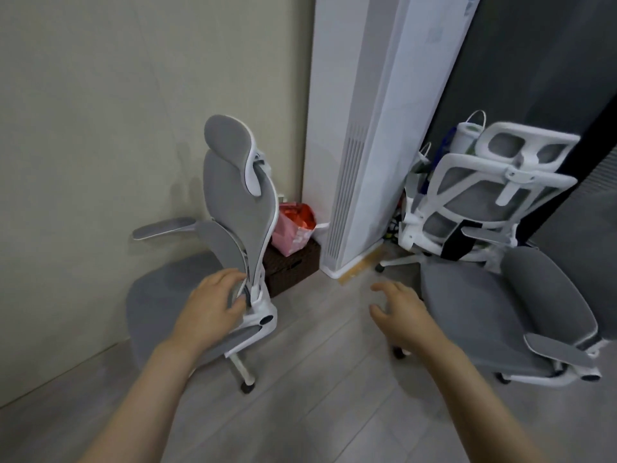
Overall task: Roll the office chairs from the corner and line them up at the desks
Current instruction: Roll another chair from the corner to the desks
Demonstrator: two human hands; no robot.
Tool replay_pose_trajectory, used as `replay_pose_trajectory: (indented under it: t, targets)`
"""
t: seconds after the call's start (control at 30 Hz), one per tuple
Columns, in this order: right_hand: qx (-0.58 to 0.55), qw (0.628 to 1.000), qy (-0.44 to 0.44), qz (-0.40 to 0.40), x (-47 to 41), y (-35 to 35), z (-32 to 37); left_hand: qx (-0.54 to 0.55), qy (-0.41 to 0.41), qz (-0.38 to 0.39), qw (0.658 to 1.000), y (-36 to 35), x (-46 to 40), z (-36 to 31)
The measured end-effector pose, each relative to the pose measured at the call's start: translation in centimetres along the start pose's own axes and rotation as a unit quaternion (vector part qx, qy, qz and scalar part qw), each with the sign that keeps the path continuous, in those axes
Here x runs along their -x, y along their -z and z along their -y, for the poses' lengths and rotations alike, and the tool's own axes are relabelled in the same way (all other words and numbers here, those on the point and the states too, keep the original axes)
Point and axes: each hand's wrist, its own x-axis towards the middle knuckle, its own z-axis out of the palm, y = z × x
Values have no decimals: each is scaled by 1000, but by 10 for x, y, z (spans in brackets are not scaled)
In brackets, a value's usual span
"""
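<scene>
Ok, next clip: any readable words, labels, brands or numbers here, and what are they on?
None can be read.
Pink bag in the corner: red and white print, too blurred to read.
White tower unit: faint marks near its top, too blurred to read.
Neither grey chair shows a visible label.

Floor (310,379) under chairs (240,208), box (290,265)

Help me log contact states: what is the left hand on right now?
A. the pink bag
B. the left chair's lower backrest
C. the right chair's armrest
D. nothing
B: the left hand curls round the lower backrest edge of the left chair.
</scene>
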Motion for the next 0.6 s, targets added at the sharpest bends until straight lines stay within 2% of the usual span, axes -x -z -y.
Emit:
replay_pose_trajectory:
  t: [0.33, 0.47, 0.6]
  targets:
    - [2, 995, 94, -17, -221, 27, 55, 61, 24, -92, 994, 16, -203, 19]
    - [1, 991, 135, -9, -307, 41, 92, 78, 53, -95, 991, 34, -273, 34]
    - [-7, 982, 190, -3, -394, 44, 136, 92, 23, -94, 991, 34, -319, 26]
